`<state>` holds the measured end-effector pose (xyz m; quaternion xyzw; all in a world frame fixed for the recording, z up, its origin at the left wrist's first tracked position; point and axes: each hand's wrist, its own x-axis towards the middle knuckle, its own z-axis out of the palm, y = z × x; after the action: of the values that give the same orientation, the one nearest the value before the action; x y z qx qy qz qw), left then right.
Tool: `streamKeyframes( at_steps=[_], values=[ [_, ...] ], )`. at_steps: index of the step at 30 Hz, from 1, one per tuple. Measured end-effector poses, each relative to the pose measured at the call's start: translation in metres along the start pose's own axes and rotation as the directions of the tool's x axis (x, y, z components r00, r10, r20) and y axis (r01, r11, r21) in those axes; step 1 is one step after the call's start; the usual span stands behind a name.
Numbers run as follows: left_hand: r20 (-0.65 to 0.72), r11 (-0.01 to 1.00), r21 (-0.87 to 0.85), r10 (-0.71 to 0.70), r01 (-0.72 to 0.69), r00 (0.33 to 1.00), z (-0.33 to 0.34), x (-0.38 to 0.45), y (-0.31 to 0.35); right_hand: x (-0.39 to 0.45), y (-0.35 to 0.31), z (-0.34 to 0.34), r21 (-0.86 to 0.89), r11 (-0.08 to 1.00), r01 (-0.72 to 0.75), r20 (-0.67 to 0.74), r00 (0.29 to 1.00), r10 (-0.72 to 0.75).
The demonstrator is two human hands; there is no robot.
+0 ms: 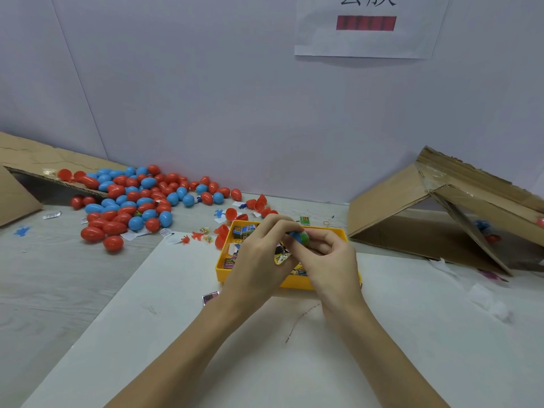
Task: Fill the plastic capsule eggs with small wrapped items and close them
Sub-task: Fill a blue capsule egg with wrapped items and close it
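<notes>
Center frame, above the yellow tray (290,281) on the table: left hand (259,260) and right hand (329,257) are both pinching 1 blue capsule egg (298,237), probably light, stiff, slick plastic, best held across its shell halves.

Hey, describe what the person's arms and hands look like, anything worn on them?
Both forearms are bare, with no sleeves in view. The left hand and right hand wear no gloves, and no rings, watch or bracelets show. Fingernails look short and unpainted.
</notes>
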<state>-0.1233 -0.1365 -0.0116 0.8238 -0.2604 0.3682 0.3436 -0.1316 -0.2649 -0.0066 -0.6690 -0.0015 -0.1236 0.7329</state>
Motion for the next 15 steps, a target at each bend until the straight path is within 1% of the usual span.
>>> streamKeyframes(
  at_steps=[4, 9, 12, 15],
  values=[
    [0.01, 1.0, 0.013, -0.005, 0.005, 1.0, 0.0019, -0.0022, -0.0011, 0.0006, 0.0027, -0.0003, -0.025, 1.0, -0.009, 0.012, 1.0, 0.01],
    [-0.002, 1.0, 0.024, -0.016, 0.016, 1.0, 0.0038, -0.004, -0.0004, -0.0009, 0.0064, 0.0043, -0.045, 0.999, -0.009, -0.025, 1.0, 0.007],
    [-0.025, 0.999, 0.03, -0.019, 0.02, 0.999, 0.0051, -0.0062, 0.0024, -0.002, 0.0086, 0.0064, -0.038, 0.999, 0.021, -0.048, 0.999, -0.023],
    [-0.052, 0.999, 0.033, -0.008, 0.009, 0.999, 0.0057, -0.007, 0.0048, -0.0051, 0.0092, 0.0089, -0.082, 0.995, 0.064, -0.061, 0.996, -0.069]
  ],
)
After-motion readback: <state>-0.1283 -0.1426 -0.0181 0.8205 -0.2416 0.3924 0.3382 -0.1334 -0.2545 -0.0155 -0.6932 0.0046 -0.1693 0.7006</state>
